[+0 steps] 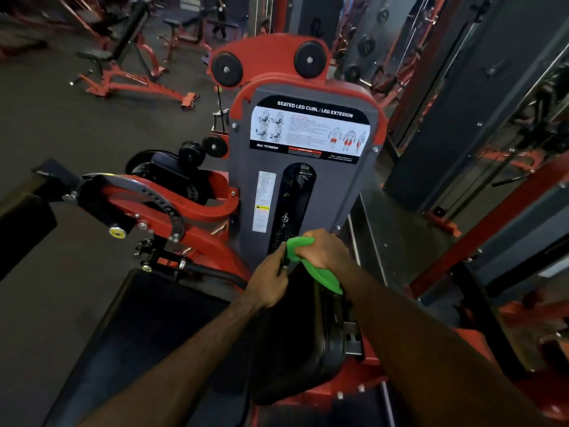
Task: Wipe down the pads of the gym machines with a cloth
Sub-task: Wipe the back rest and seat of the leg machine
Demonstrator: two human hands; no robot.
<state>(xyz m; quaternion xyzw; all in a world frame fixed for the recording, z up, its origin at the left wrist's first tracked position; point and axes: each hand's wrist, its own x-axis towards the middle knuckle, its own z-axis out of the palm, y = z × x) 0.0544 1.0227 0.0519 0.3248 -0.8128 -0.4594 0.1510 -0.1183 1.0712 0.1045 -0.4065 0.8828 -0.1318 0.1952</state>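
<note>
Here two hands meet low on the grey shroud (pixel 246 186) of one leg machine, just under its dark weight slot. One green cloth (pixel 311 266) is in play. The right hand (pixel 323 251) has its grip closed round the cloth's upper bunch, fingers curled over it; the rest of the cloth trails down and back from under that hand, along the wrist, its tail ending just above one upright black pad (pixel 295 340). The left hand (pixel 269 286) sits just left of and below the right, its grip narrow, fingers curled on a small dark part at the shroud's foot; what that part is cannot be told. Its fingertips come up close to the cloth's left edge.

Left of both hands lies one flat black seat pad (pixel 147 334). Above the hands the shroud bears one large instruction label (pixel 311 131) and two small stickers, one above the other. Two black pulleys (pixel 227 69) top the red frame, and two smaller black discs sit at the shroud's left edge. Far up left stands one red bench (pixel 123 72).
</note>
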